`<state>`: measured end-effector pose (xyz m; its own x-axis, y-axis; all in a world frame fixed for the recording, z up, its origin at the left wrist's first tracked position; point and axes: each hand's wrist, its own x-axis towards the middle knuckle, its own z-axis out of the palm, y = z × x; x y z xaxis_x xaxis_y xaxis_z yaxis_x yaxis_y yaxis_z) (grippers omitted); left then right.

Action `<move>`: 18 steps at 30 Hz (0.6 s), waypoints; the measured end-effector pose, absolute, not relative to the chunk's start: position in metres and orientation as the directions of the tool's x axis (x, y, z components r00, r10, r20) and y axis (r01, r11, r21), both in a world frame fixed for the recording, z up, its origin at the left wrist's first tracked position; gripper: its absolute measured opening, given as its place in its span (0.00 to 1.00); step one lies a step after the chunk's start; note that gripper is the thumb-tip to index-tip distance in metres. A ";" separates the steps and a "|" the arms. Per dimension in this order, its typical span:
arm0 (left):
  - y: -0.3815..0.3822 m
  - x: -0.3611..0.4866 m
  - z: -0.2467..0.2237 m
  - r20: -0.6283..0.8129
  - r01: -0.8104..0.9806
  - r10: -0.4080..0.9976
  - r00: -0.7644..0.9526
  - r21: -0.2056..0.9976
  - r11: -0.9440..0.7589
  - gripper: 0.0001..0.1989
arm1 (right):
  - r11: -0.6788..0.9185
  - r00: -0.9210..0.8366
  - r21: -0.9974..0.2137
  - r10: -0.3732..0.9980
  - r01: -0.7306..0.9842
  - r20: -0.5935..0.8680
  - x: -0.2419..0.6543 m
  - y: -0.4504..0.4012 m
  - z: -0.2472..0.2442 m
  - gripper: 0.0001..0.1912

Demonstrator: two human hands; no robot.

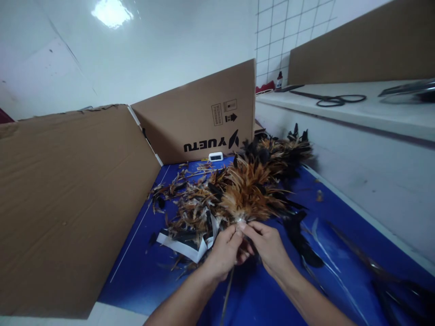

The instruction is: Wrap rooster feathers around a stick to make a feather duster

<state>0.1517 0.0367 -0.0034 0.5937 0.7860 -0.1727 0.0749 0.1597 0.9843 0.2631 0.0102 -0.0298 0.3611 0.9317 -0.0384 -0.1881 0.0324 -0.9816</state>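
A bushy bundle of brown and black feathers (249, 190) lies over the blue mat (136, 280), its narrow whitish base toward me. My left hand (224, 253) is closed in a pinch at that base. Opposite it, my right hand (267, 244) pinches the same spot, its thumb beside the left one. Both palms' undersides are hidden, and a thin pale strand (227, 294) hangs down below the fingers. Left of the hands lie loose brown feathers (193, 203) and a bent white strip (180, 246).
Black-handled scissors (377, 269), blurred, lie at right near a black feather (301, 240). Cardboard panels (68, 203) wall the left and back. A small white device (215, 156) sits by the back panel. More scissors (331, 99) rest on the white shelf (374, 117).
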 end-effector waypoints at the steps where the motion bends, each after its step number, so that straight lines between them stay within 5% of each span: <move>1: 0.040 0.150 -0.002 -0.217 0.022 0.746 0.630 0.965 0.262 0.13 | 0.038 0.338 -0.982 0.941 -0.186 -0.027 0.263 0.010 -0.029 0.17; 7: 0.048 0.147 -0.002 -0.262 -0.092 0.695 0.669 0.900 0.427 0.15 | 0.082 0.337 -0.997 0.939 -0.008 0.075 0.270 0.012 -0.032 0.17; 13: 0.045 0.148 -0.016 -0.031 0.113 0.867 0.497 0.993 -0.029 0.18 | 0.087 0.256 -0.995 0.962 0.056 0.098 0.272 0.016 -0.036 0.18; 18: 0.040 0.147 -0.025 0.147 0.435 0.891 0.429 0.831 -0.347 0.16 | 0.024 0.292 -0.983 0.953 0.180 0.077 0.273 0.018 -0.043 0.16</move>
<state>0.1467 0.0400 -0.0246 0.4289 0.8913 0.1474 0.4345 -0.3466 0.8313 0.2732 0.0180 -0.0428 0.2920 0.9533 0.0770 0.1802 0.0243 -0.9833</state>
